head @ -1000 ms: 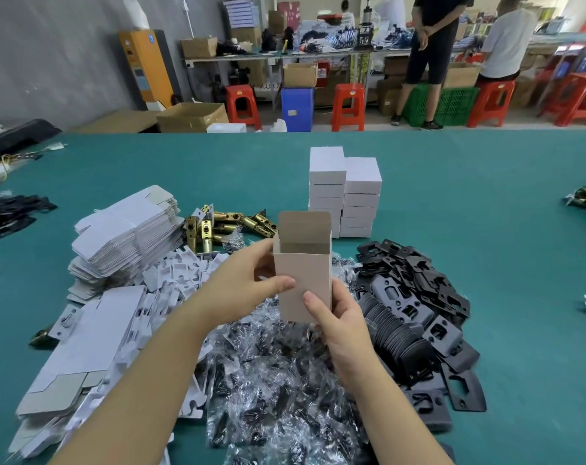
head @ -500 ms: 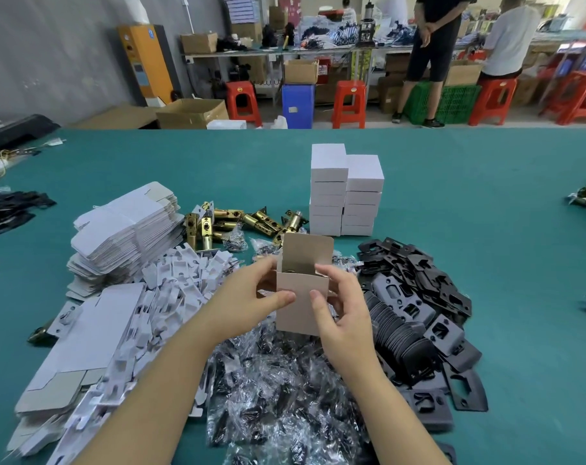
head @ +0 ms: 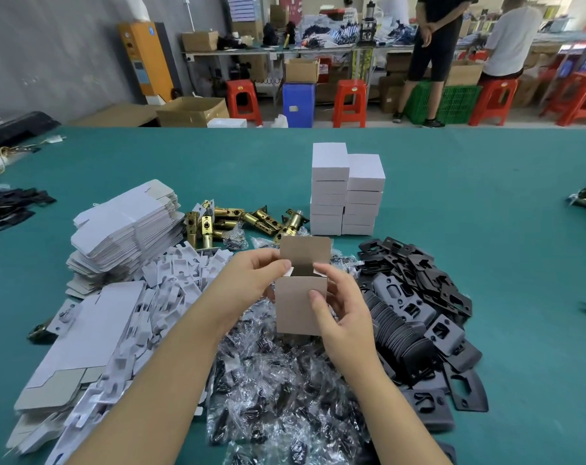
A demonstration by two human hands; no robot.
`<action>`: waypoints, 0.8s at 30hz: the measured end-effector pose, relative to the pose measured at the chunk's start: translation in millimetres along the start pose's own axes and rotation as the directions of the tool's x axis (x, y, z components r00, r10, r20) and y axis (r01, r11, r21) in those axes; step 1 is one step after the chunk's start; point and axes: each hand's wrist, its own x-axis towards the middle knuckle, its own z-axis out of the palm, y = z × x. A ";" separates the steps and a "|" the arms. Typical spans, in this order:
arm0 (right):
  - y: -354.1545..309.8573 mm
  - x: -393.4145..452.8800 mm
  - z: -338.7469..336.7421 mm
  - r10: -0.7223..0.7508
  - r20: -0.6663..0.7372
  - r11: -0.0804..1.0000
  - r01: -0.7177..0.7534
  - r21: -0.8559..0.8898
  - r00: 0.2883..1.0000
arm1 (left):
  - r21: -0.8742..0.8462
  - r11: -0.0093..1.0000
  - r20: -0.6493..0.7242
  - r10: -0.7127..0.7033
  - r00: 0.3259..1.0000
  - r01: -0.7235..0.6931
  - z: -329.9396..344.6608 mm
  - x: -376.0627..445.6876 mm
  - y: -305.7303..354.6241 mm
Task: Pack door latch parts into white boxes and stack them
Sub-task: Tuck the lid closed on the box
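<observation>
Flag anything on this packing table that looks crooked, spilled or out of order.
Nothing looks damaged or spilled. The stack of white boxes is uneven: its left column stands higher than its right. Brass latches lie jumbled at mixed angles. The open box, held by the left hand and right hand, has its lid flap up.

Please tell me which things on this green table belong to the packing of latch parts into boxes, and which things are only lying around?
For the job:
open box, held by left hand and right hand
stacked white boxes
flat box blanks
brass latches
black plates
bagged parts
white inserts

Lying about:
red stools
cardboard cartons
green crate
</observation>
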 end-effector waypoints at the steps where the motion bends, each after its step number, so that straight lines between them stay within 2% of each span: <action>1: -0.5 -0.1 0.4 0.002 0.006 1.000 -0.002 0.000 1.000 | -0.004 1.000 -0.006 0.020 1.000 -0.020 0.8 0.9 0.6; 6: -6.1 0.8 0.1 0.005 -0.009 1.000 -0.004 0.026 1.000 | -0.053 0.991 -0.025 0.120 0.993 -0.121 2.3 3.1 4.8; 13: -4.1 0.9 -0.2 0.055 -0.014 0.996 -0.054 0.073 0.998 | -0.088 0.985 -0.038 0.144 0.989 -0.147 3.3 3.4 2.3; 18: -6.3 1.9 0.1 0.079 -0.042 0.974 -0.068 0.216 0.996 | -0.070 0.973 -0.070 0.216 0.974 -0.220 6.1 -2.6 1.2; 21: -8.4 2.5 0.2 0.087 -0.049 0.965 -0.071 0.252 0.995 | -0.075 0.967 -0.033 0.240 0.970 -0.242 5.3 -5.8 -0.7; 24: -7.6 2.3 0.2 0.095 -0.055 0.959 -0.076 0.274 0.994 | -0.118 0.976 0.045 0.188 0.981 -0.181 1.5 -8.8 -2.0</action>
